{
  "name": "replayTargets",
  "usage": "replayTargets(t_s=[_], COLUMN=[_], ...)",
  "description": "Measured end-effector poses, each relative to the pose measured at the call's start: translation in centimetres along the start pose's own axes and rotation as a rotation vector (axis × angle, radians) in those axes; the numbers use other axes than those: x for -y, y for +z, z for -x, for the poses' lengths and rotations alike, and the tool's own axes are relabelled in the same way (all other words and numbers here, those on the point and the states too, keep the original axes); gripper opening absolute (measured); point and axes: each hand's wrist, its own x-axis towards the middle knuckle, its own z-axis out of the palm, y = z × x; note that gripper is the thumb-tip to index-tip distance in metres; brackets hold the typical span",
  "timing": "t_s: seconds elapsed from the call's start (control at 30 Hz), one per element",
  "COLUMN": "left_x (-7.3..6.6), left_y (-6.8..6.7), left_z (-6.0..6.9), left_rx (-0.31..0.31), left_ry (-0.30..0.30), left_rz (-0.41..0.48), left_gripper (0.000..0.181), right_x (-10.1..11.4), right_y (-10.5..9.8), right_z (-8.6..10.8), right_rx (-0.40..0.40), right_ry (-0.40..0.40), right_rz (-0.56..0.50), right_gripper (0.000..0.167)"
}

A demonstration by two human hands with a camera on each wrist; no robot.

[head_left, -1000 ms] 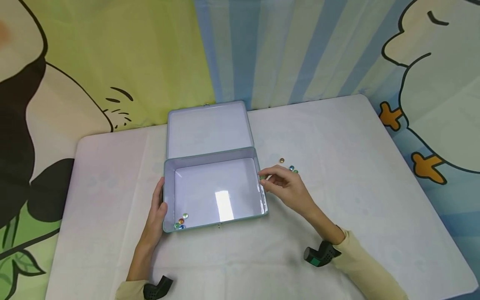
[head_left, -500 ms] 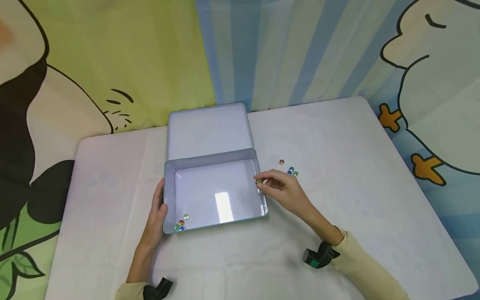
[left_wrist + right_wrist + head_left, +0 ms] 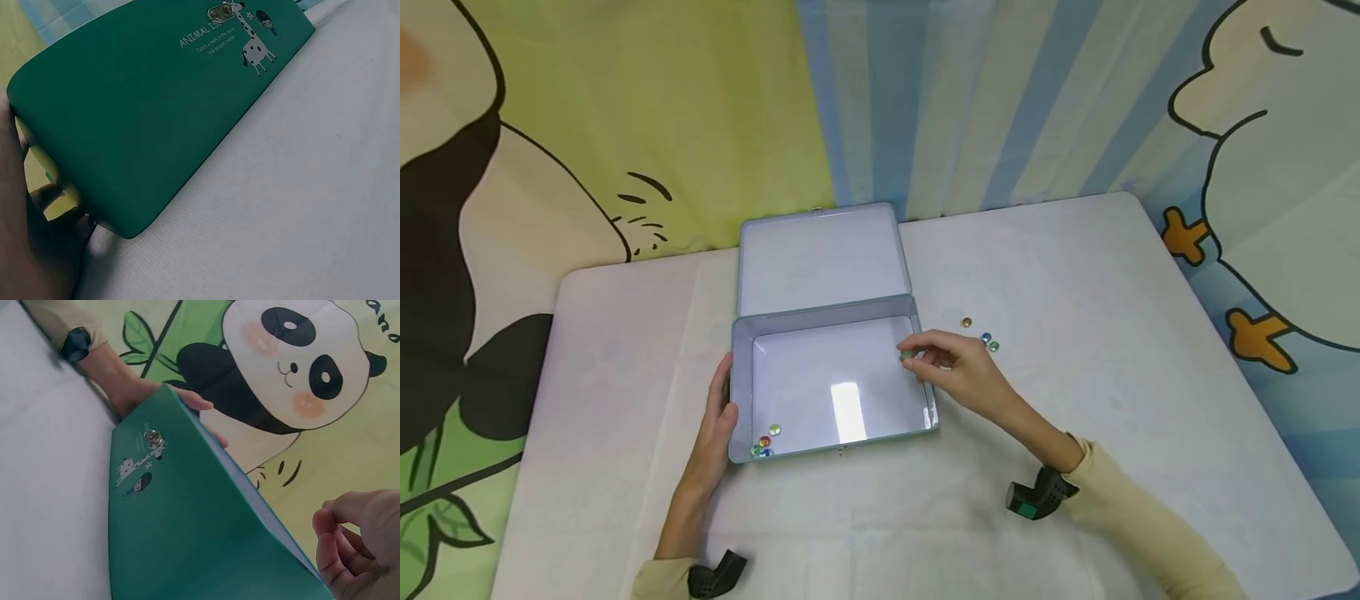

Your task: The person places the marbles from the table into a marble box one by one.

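The metal box [image 3: 741, 392] lies with its lid [image 3: 823, 262] folded back; its green outer wall [image 3: 137, 119] fills the left wrist view. My left hand [image 3: 706, 437] rests against the box's left wall, fingers extended along it. Above the inside of the box, near its right wall, my right hand [image 3: 966, 371] pinches a green marble [image 3: 906, 355] between thumb and forefinger. Several marbles, among them a clear greenish one [image 3: 775, 430] and an orange one [image 3: 764, 441], lie in the box's near left corner. In the right wrist view my curled fingers [image 3: 340, 550] hide the marble.
Right of the box, an amber marble [image 3: 966, 322], a blue one [image 3: 986, 337] and a green one [image 3: 993, 346] lie on the white-covered table [image 3: 1075, 292]. A printed curtain [image 3: 700, 108] hangs behind the table.
My right hand has moved left with the green marble, from beside the box's right wall to above its inside. The left hand stays against the box.
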Motion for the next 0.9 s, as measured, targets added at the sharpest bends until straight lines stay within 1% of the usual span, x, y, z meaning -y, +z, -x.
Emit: replayTargets(t_s=[0.2, 0.37, 0.53, 0.67, 0.9], left_x=[0.0, 0.0, 0.1, 0.1, -0.1], left_y=[0.0, 0.0, 0.1, 0.1, 0.0], left_z=[0.0, 0.0, 0.2, 0.4, 0.0], left_rx=[-0.001, -0.002, 0.002, -0.004, 0.005], left_ry=[0.001, 0.003, 0.007, -0.006, -0.016], left_rz=[-0.003, -0.006, -0.01, -0.015, -0.011], left_gripper=[0.061, 0.061, 0.061, 0.06, 0.061], right_x=[0.3, 0.9, 1.5, 1.9, 1.8], right_y=[0.2, 0.7, 1.7, 2.9, 5.5], right_z=[-1.2, -2.5, -4.7, -6.8, -9.9], right_rx=[0.045, 0.084, 0.178, 0.268, 0.399], right_ry=[0.025, 0.044, 0.093, 0.132, 0.172], right_rz=[0.034, 0.05, 0.083, 0.101, 0.153], right_gripper=[0.019, 0.019, 0.019, 0.02, 0.021])
